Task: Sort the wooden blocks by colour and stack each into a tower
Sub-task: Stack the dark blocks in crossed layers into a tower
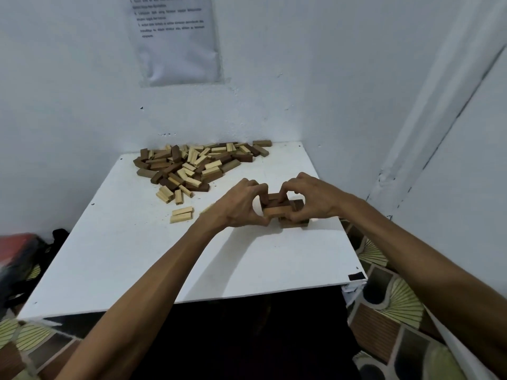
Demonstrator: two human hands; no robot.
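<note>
Item one, dark tower (295,222): a low crosswise stack of dark brown blocks standing near the right edge of the white table (137,256), toward its middle from front to back. I judge it is built there to keep it apart from the loose stock. Item two, top dark blocks (274,211): the uppermost layer, lying side by side across the layer beneath. Item three, left hand (241,204): fingers curled, thumb and fingertips pinching the near-left end of that layer. Item four, right hand (310,198): curled likewise, pinching the opposite end. As I read it, the two-sided squeeze is there to square the blocks flush before another layer goes on. Item five, mixed pile (197,165): dark and pale blocks heaped along the far edge, unsorted. Item six, two pale blocks (181,214): laid touching, side by side, between pile and left hand, probably the foot of a pale tower.
</note>
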